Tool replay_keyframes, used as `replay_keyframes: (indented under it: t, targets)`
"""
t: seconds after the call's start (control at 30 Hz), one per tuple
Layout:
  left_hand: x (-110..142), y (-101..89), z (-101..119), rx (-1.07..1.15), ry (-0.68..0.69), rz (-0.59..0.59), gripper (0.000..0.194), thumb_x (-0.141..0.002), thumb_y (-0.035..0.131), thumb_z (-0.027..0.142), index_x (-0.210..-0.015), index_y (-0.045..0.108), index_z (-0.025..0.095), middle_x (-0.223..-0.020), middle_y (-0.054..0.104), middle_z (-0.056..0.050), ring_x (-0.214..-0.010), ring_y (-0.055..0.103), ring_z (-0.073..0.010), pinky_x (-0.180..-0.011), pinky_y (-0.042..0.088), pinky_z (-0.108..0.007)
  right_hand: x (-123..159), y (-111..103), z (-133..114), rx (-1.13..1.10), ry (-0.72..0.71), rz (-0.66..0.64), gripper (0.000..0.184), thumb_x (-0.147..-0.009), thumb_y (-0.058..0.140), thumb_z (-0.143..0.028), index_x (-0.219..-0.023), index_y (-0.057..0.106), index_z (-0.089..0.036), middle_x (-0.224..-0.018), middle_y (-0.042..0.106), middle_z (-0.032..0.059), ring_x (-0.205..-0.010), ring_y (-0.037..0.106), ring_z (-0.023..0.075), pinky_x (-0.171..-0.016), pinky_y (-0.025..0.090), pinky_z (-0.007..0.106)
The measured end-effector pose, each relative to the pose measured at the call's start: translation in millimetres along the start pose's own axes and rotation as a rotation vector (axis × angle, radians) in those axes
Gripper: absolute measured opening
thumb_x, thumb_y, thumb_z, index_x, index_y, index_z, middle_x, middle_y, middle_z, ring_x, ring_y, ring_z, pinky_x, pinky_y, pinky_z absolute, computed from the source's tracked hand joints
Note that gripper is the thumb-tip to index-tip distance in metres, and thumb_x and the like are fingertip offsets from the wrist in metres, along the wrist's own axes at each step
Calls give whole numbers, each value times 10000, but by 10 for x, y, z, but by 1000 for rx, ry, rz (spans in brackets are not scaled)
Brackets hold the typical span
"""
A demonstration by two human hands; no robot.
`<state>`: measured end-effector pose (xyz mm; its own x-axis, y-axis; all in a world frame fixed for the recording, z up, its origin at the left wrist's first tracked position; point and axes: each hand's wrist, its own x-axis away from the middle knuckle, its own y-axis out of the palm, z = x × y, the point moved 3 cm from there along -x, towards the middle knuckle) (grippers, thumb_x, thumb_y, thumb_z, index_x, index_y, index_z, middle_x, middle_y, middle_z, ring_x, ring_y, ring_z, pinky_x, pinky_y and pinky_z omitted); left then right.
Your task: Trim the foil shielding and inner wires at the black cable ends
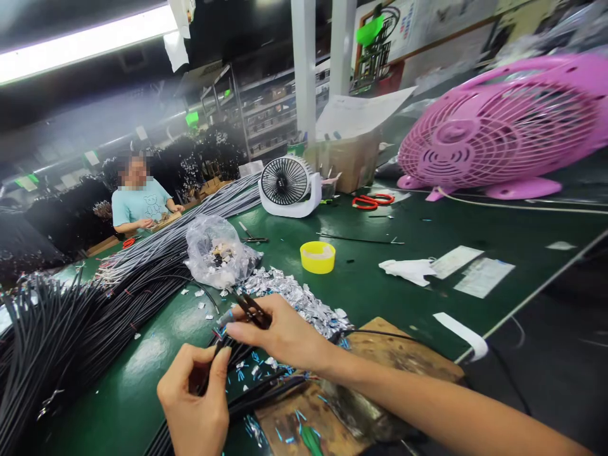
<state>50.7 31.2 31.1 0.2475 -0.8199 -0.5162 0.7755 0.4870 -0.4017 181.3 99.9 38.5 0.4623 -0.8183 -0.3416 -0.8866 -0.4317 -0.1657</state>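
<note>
Black cables (pixel 61 335), bundled, lower left of the frame; seated person in a pale blue shirt (pixel 140 202), upper left; left hand (pixel 194 396), bottom, left of centre, thumb and fingers pinching a black cable (pixel 219 346) near its coloured wires; clear plastic bag (pixel 209 247), above the hands; right hand (pixel 280 332), lower centre, fingertips pinched at those wires, a dark hand tool (pixel 251 310) held within; silver scraps (pixel 299 304), just behind it; yellow ring-shaped container (pixel 318 263), centre; worn board (pixel 394 354), lower right of centre; pink fan (pixel 494 126), upper right.
</note>
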Motion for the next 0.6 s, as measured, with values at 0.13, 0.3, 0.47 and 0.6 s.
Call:
replay_keyframes:
  t: [0.13,0.3,0.47,0.6]
  targets:
    - [-26,35,-88,153,-160,-176,402,-755,575,495,-566,590,141,-451,452,24,-378,349,-60,-359,264,-186,22,-12,-41,30,-165,23,300,-784,522,-330,-560,411,-164,-524,353,-55,-492,302,74,-454,249,201]
    - [-3,105,-157,270,-279,-315,603,-742,495,650,-604,655,86,-449,490,-13,-314,225,-12,-325,140,-179,76,-24,-119,184,-432,86,211,-847,457,-209,-641,465,-164,-604,441,-25,-548,390,95,-516,306,213]
    - [-33,60,-138,260,-242,-274,513,-714,574,606,-617,644,107,-433,464,11,-358,360,-54,-347,264,-178,138,-60,-137,318,-588,252,152,-832,473,-158,-681,492,-163,-612,457,-3,-552,411,117,-508,321,233]
    - [-65,-10,-69,185,-121,-196,384,-765,578,491,-610,640,144,-540,548,-11,-463,456,-94,-427,365,-203,171,-9,-117,465,-656,130,124,-763,427,-79,-708,514,-149,-647,494,38,-563,432,139,-476,310,248]
